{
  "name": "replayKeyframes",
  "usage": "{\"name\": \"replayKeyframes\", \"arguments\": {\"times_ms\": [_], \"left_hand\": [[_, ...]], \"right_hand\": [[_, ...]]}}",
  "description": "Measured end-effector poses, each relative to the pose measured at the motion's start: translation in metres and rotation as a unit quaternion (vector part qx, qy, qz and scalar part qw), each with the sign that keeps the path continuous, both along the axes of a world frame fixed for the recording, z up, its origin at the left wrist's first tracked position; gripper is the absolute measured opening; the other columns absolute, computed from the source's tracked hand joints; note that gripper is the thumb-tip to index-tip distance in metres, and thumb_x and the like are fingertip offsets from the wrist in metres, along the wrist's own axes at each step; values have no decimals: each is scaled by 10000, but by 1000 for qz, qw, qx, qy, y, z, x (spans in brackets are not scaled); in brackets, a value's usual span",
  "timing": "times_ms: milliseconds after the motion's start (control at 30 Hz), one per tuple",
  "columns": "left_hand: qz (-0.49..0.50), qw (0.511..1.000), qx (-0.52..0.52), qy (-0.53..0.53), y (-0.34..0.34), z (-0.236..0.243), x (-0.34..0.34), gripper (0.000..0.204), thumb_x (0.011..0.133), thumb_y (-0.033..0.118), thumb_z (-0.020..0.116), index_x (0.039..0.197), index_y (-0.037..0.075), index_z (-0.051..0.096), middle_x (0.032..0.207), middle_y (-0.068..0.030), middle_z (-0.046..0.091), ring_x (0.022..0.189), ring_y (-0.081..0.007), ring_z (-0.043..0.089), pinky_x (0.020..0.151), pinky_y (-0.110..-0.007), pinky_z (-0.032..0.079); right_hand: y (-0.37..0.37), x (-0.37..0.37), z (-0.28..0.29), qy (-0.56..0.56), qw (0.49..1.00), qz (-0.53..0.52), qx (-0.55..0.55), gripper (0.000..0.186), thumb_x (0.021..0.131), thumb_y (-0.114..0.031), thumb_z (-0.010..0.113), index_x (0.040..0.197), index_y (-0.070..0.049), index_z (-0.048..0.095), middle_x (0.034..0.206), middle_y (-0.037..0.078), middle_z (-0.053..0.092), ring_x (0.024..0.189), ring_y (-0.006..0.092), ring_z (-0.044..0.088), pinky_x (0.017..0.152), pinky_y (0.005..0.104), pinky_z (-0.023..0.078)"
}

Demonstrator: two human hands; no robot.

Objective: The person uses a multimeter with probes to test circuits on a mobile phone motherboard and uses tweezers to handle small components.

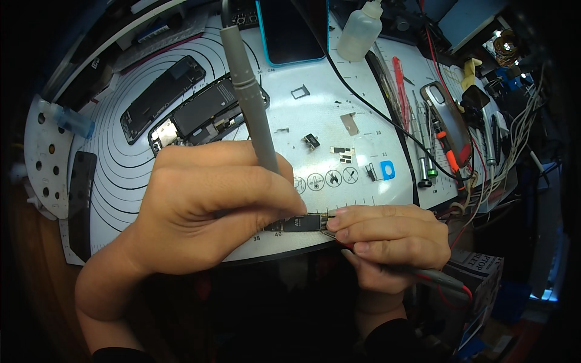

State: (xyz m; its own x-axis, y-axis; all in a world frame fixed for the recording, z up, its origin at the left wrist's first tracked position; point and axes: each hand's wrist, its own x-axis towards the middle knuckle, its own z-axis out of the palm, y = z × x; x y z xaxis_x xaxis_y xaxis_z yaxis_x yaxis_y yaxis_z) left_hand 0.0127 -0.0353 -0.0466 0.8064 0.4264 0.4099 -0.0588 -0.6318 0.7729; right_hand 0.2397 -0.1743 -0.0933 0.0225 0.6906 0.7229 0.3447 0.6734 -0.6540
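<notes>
My left hand (212, 206) is closed round a grey pen-shaped tool (251, 100) with a cable at its top end. Its tip is hidden behind my fingers, over a small dark circuit board (302, 222) at the mat's front edge. At the board's right end, my right hand (393, 239) is closed on a thin pointed tool (328, 234) with a red part near its metal tip. A grey section with a red wire (445, 279) trails out behind that hand. The fingertips of both hands are at the board; whether either tip touches it I cannot tell.
An opened phone (206, 112) and a dark phone panel (163, 100) lie on the white mat (284, 151). Small loose parts (310, 141) are scattered at centre. Behind stand a blue-edged phone (293, 33) and a bottle (360, 33). Screwdrivers (445, 145) and cables lie right.
</notes>
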Motion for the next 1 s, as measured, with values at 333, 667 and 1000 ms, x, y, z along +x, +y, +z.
{"name": "replayKeyframes", "arguments": {"times_ms": [333, 667, 1000], "left_hand": [[-1, 1000, 2, 3, 0, 1, -1, 118, 873, -8, 813, 989, -10, 830, 935, -161, 783, 797, -216, 766, 716, -296, 597], [2, 1000, -12, 8, -1, 1, -1, 126, 870, -12, 811, 994, -4, 833, 943, -154, 787, 802, -209, 768, 717, -294, 600], [0, 1000, -8, 3, 0, 0, -1, 138, 865, -14, 812, 1000, 3, 837, 947, -155, 790, 800, -211, 770, 718, -293, 602]], "right_hand": [[-1, -1, 0, -1, 1000, -8, -2, 192, 741, 116, 818, 812, 7, 677, 861, 184, 782, 853, 365, 831, 776, 427, 689], [0, -1, 2, -1, 1000, -5, -5, 193, 728, 116, 819, 810, 9, 681, 854, 180, 780, 845, 367, 829, 780, 430, 691], [0, -2, 3, -1, 1000, -9, -5, 202, 714, 133, 813, 796, 8, 676, 841, 180, 778, 833, 362, 830, 774, 428, 694]]}}
